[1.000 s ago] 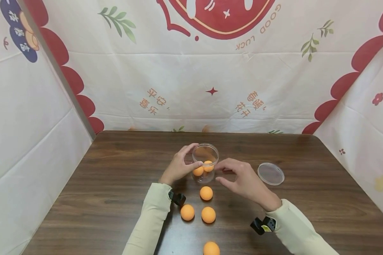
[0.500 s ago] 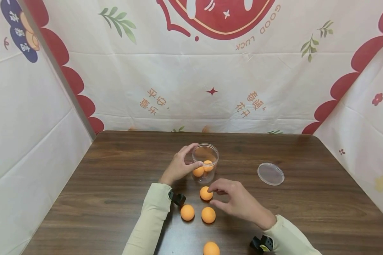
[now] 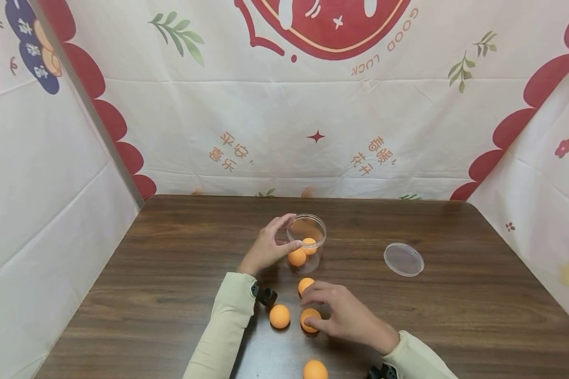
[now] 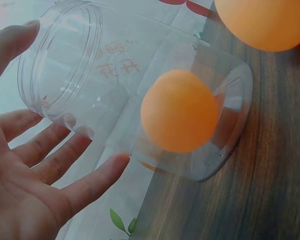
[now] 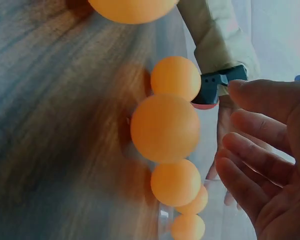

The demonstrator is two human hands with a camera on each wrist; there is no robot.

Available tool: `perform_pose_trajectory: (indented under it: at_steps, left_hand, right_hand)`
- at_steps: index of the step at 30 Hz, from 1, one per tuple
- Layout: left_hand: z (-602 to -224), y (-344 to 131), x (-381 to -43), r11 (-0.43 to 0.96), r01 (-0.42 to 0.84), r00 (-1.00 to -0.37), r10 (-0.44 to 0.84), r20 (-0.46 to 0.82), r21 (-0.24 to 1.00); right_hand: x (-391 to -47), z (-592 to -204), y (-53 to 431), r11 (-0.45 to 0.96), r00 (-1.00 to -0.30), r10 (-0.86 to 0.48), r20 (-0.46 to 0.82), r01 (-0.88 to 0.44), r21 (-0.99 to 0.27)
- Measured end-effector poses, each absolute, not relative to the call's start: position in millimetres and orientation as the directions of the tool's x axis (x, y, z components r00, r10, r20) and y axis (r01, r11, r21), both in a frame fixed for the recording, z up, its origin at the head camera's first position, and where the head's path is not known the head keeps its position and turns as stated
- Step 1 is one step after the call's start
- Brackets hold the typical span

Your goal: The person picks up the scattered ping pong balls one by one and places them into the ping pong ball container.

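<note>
My left hand (image 3: 267,246) holds a clear plastic jar (image 4: 125,95) near its open mouth, thumb on one side and fingers on the other. Two orange table tennis balls (image 3: 297,257) lie at the bottom of the jar, which stands on the table. My right hand (image 3: 343,314) hovers over a loose table tennis ball (image 3: 308,322), its thumb and fingers spread apart. In the right wrist view a gap shows between the fingertips (image 5: 225,167) and that ball (image 5: 165,128). Another ball (image 3: 305,285), partly covered by the right fingers in the head view, lies just in front of the jar.
A third loose ball (image 3: 280,317) lies beside the left wrist, and one more (image 3: 315,370) near the front edge of view. The clear round lid (image 3: 404,259) lies flat on the wooden table (image 3: 180,231), right of the jar. A printed cloth (image 3: 284,105) hangs behind.
My right hand has moved from beside the jar toward me, passing the nearest ball to the one behind it. The left hand stays on the jar.
</note>
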State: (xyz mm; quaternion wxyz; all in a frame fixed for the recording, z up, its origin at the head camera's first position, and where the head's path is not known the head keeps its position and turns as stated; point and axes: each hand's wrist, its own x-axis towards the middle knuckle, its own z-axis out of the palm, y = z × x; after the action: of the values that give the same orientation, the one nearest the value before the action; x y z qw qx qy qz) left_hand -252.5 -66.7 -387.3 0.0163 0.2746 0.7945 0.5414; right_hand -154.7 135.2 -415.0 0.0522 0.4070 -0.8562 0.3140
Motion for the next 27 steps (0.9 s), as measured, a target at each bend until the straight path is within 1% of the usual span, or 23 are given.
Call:
perform_pose_trajectory:
  at_steps: [7,10,14,20,27]
  left_hand:
    - [-389,-67,-254,0.266,0.412,-0.852,0.451,0.265,0.871]
    - [-404,-66,-265,0.262,0.410,-0.852,0.451,0.265,0.874]
    - [-423,-64,-278,0.258,0.414,-0.854,0.443,0.274,0.873]
    - [-424,-64,-277,0.230,0.425,-0.847,0.443,0.295,0.875]
    - [-425,-65,-277,0.231,0.436,-0.846,0.434,0.308,0.870]
  right_hand:
    - [-152,-420,132,0.496,-0.659,-0.688,0.305,-0.733,-0.465]
    - [-151,-422,131,0.511,-0.661,-0.694,0.284,-0.731,-0.453]
    - [-151,-426,131,0.504,-0.644,-0.709,0.287,-0.748,-0.431]
    - [-151,-429,131,0.500,-0.634,-0.725,0.269,-0.753,-0.427]
    - [-152,-428,131,0.501,-0.631,-0.730,0.263,-0.755,-0.423]
